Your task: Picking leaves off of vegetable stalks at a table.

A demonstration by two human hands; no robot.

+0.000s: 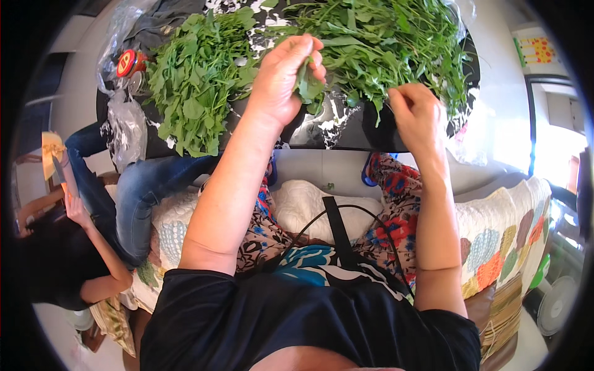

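Note:
My left hand [280, 76] is raised over the table, closed on a few leafy greens [308, 86] that hang below its thumb and fingers. My right hand [420, 116] is at the near edge of a large heap of leafy greens [371, 41]. Its fingers are curled towards the thumb, and whether a stem lies between them is hidden. A second heap of leafy greens [197, 79] lies to the left of my left hand. Both heaps rest on a glossy black-and-white marbled table [320, 125].
At the table's left are a red-lidded jar [127, 64], a clear plastic bag [127, 130] and dark cloth [160, 23]. Another person [60, 259] sits at left, holding a knife [60, 169] against a yellow piece of food [51, 150]. A patchwork cover [496, 232] lies over the seat.

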